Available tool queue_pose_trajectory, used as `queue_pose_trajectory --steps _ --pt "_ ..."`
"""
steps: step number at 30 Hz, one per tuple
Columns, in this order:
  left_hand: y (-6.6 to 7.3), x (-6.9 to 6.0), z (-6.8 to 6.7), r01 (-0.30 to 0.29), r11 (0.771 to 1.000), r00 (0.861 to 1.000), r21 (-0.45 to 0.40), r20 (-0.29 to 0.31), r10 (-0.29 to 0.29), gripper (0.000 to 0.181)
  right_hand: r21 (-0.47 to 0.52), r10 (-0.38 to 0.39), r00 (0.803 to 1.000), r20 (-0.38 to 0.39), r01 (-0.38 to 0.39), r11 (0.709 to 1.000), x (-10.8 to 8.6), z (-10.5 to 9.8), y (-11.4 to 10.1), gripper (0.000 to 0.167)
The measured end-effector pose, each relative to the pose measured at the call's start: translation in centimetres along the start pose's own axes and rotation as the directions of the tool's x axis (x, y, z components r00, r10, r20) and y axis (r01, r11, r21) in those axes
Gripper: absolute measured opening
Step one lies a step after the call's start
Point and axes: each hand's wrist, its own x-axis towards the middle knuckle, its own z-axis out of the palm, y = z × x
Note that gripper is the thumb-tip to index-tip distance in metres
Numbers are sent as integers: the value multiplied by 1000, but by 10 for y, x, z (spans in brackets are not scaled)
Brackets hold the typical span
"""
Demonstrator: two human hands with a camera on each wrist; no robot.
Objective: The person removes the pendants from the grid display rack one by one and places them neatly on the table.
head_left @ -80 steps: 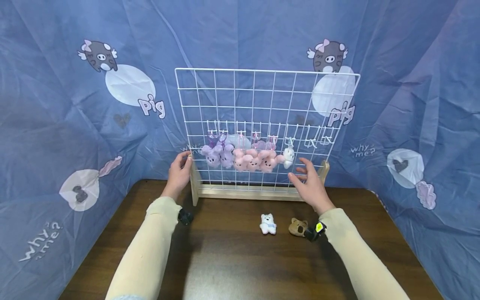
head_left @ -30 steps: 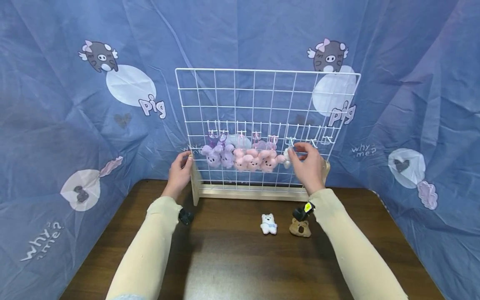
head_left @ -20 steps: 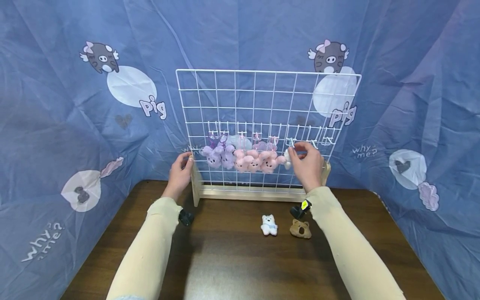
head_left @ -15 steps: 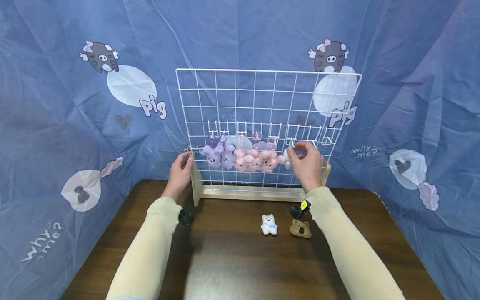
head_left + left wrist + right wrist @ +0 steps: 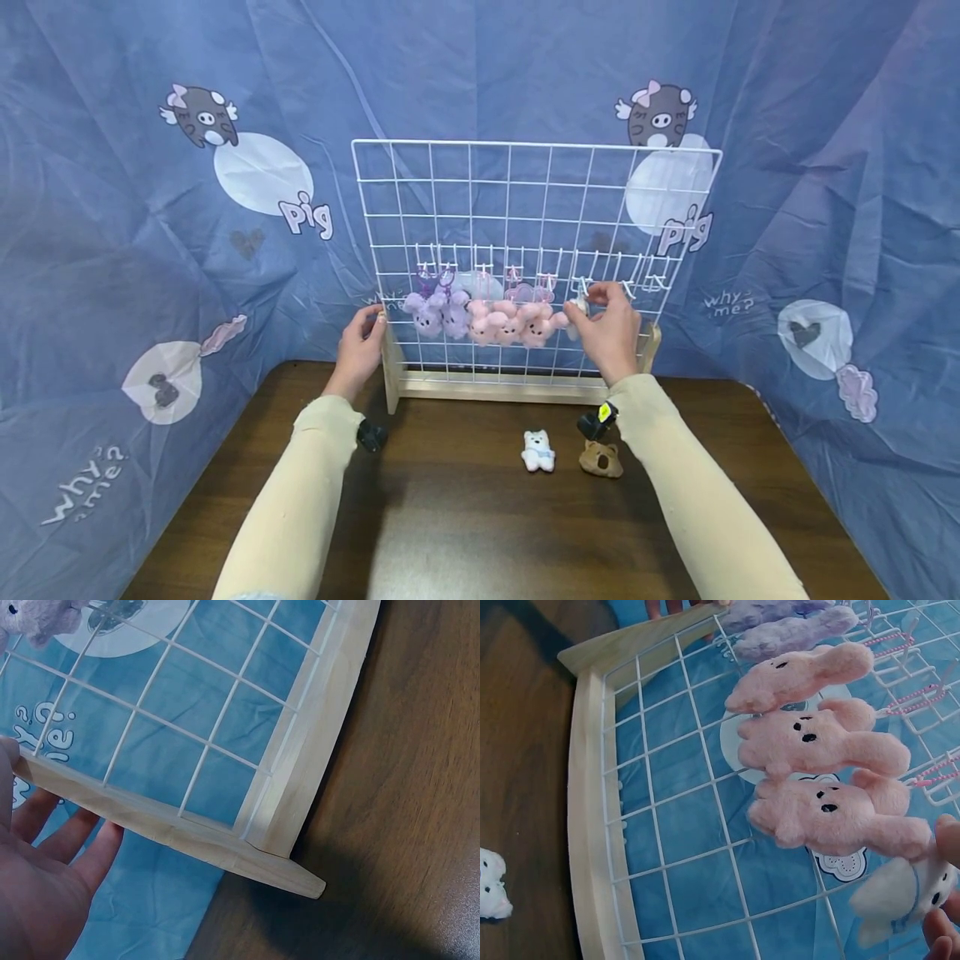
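A white wire grid point(image 5: 551, 145) stands upright in a wooden base point(image 5: 502, 387). My left hand point(image 5: 357, 348) holds the top of the base's left post, fingers behind it and thumb in front; the left wrist view shows this hand point(image 5: 45, 877) too. My right hand point(image 5: 609, 333) pinches a small white plush point(image 5: 573, 328) hanging from a grid hook; in the right wrist view this plush point(image 5: 889, 900) lies beside my fingers point(image 5: 946, 922). Left of it hang several pink plushes point(image 5: 536, 327) and two purple plushes point(image 5: 427, 315). My right fingers partly cover the white plush.
On the brown table point(image 5: 450, 517), a white bear plush point(image 5: 537, 451) and a brown bear plush point(image 5: 601, 459) lie in front of the base. Hooks point(image 5: 654, 282) without plushes stick out at the grid's right. A blue printed cloth point(image 5: 480, 75) surrounds the table's back and sides.
My right hand has moved left and up from beside the white plush and now pinches it, its thumb slightly further left than half a second ago. My left hand stays on the post.
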Motion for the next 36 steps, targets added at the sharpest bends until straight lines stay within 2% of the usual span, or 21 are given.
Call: queue_pose_trajectory --steps 11,18,21,27,36 --pt "1 -1 0 -12 1000 1000 -4 -5 12 42 39 52 997 63 -54 998 2 -2 3 44" --pt "0 0 0 -4 1000 1000 -8 -8 4 42 44 58 991 117 -63 997 0 -6 -1 35" --pt "-1 1 0 -6 1000 1000 -8 -9 5 41 43 44 993 107 -49 998 -2 -8 -1 31" --pt "0 0 0 -8 1000 1000 -11 -3 8 41 32 -30 997 68 28 999 -4 -13 0 24" --pt "0 -1 0 -13 1000 1000 -7 -2 13 41 61 -52 994 93 47 997 -8 -23 2 24"
